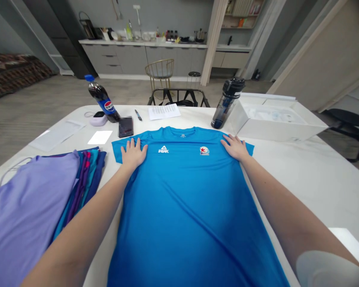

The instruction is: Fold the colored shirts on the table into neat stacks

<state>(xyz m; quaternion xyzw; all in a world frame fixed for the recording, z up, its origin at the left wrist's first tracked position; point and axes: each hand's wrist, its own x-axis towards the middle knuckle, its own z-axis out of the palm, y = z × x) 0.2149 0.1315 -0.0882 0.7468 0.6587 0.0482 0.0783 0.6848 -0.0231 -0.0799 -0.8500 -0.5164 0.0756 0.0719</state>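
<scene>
Here we go, both grips spread open and pressing flat, pinching nothing! The left grip (133, 154) sits on one shoulder of a blue T-shirt (179, 207), just beside the PEAK logo, and the right grip (235, 147) sits on the other, near the star badge. The shirt lies smooth on the white counter (317, 187), directly beneath and between our grips, collar at 12 o'clock and body running back toward us at 6. At 9 o'clock, a stack of folded shirts (26, 211), lilac on top, lies just beside our left forearm. Further out at 10, we've got a white card (99, 137) and a flat translucent packet (56, 134). At 11, a dark phone (125, 126) lies by a Pepsi bottle (103, 99). Up at 12, a pen (138, 114) sits beside a printed sheet (164, 111). At 1 o'clock stands a black water bottle (227, 104), with an open white box (275, 119) at 2. Far beyond at 12, a gold stool (160, 71) stands before grey cabinets (128, 59).
</scene>
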